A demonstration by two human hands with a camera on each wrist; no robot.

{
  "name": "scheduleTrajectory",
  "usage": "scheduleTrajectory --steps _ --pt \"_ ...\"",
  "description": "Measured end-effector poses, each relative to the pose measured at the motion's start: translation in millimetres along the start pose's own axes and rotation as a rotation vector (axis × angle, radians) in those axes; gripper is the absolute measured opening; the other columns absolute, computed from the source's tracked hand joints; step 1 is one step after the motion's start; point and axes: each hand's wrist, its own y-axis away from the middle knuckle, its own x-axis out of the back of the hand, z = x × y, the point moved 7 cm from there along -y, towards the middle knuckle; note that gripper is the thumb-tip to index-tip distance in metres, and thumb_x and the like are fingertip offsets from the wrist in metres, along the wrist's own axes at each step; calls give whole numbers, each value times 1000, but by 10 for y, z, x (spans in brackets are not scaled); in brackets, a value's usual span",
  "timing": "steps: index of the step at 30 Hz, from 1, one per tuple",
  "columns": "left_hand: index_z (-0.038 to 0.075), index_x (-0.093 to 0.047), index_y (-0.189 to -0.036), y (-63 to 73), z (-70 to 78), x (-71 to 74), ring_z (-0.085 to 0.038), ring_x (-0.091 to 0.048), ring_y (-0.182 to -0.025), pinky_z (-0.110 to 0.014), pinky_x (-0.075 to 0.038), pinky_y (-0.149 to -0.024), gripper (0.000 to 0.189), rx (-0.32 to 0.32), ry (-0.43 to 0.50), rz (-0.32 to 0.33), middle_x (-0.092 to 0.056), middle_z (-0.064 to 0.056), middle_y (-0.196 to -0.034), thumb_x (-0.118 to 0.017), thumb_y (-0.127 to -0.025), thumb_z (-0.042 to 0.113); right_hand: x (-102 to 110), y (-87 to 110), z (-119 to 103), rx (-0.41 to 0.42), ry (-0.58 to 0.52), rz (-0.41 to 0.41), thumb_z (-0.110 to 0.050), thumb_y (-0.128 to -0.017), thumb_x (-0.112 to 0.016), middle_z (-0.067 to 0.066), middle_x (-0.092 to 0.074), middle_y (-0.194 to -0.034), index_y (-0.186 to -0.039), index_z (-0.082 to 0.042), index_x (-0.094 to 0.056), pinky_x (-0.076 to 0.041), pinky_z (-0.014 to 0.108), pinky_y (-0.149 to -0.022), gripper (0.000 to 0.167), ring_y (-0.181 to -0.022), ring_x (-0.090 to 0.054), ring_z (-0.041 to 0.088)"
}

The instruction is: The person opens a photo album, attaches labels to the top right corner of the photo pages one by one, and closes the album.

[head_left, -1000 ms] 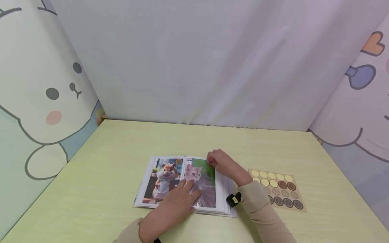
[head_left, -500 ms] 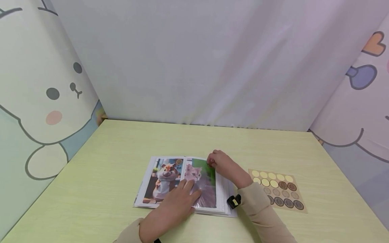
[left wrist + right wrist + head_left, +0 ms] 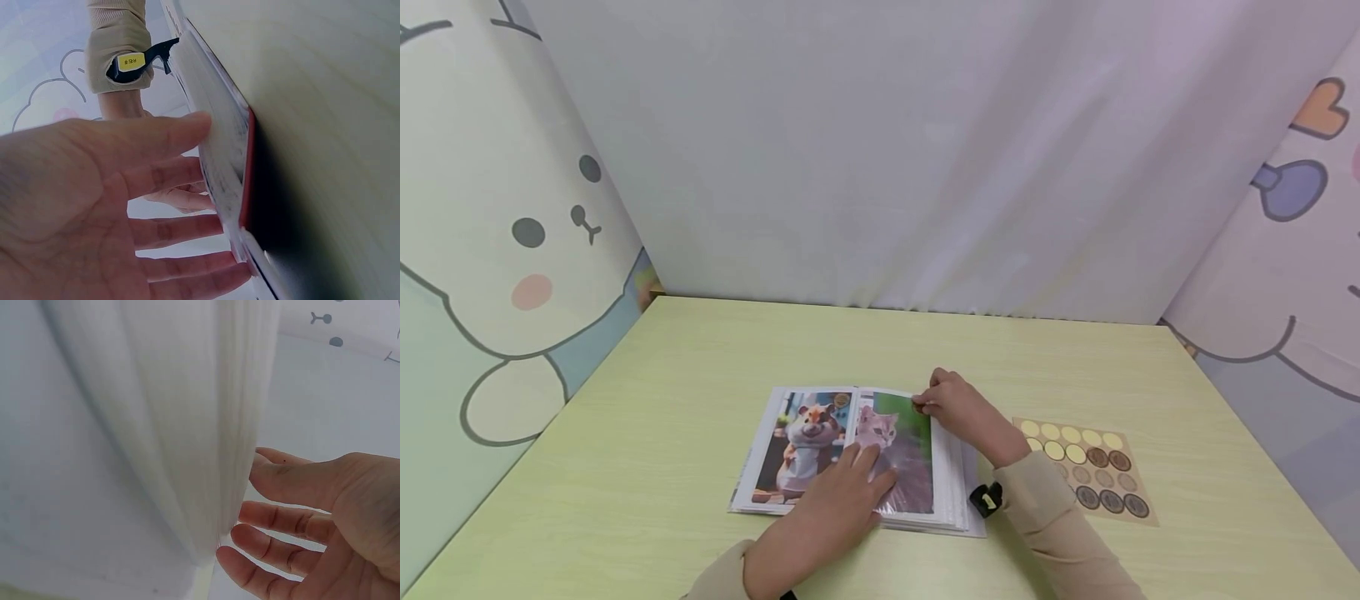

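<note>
A photo album (image 3: 947, 467) lies open on the table. Its left page shows a hamster picture (image 3: 808, 458) with a round brown sticker (image 3: 842, 401) in the upper right corner. On the right page is a cat picture (image 3: 910, 475) under a glossy sleeve. My left hand (image 3: 831, 492) rests on the lower middle of the album, fingers spread; the left wrist view shows the thumb along the page edges (image 3: 219, 137). My right hand (image 3: 958, 410) touches the cat picture's upper right corner, fingertips over a small brown round sticker (image 3: 918, 407), partly hidden beneath them.
A brown sticker sheet (image 3: 1138, 492) lies right of the album, partly behind the right forearm, with rows of round stickers and pale vacated circles. A yellowish table (image 3: 737, 342) runs back to a pale curtain (image 3: 850, 167). Cartoon-printed panels (image 3: 512, 208) flank it.
The right hand has shifted slightly to the right, its fingertips now reaching left over the corner sticker, which shows a little more. The left hand and the album have stayed in place.
</note>
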Motion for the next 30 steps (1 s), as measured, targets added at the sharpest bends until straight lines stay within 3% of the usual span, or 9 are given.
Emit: scheduleTrajectory --steps 5,11,18,26,30 --pt "21 -59 -117 6 -3 3 -30 -53 -112 -35 -55 -79 43 0 -2 10 -52 -9 -123 -69 -79 37 -10 33 19 66 18 -27 -6 -83 -66 3 -52 -84 -112 -9 -68 -39 22 -62 29 -70 -40 12" --pt "20 -59 -119 15 -12 7 -31 -53 -112 -36 -55 -79 45 9 23 13 -52 -10 -124 -70 -78 36 54 134 63 28 -36 -60 -8 -89 -60 12 -58 -106 -123 -4 -60 -50 37 -79 35 -95 -56 25" --pt "19 -59 -120 18 -13 10 -32 -52 -112 -37 -55 -78 46 13 43 7 -51 -10 -124 -70 -79 35 135 355 66 30 -50 -35 -7 -88 -61 18 -57 -117 -121 3 -58 -50 42 -87 35 -107 -57 33" --pt "19 -58 -121 10 -6 10 -33 -52 -114 -38 -55 -80 46 12 39 2 -51 -11 -126 -69 -79 36 89 640 -79 74 -26 -93 -10 -88 -61 25 -52 -126 -121 6 -56 -49 45 -90 37 -112 -54 39" --pt "19 -58 -121 12 -1 15 -32 -52 -113 -37 -55 -79 46 6 37 8 -51 -11 -125 -69 -79 35 26 758 -152 54 -25 -131 -13 -88 -61 26 -47 -133 -123 5 -54 -47 46 -92 40 -117 -51 41"
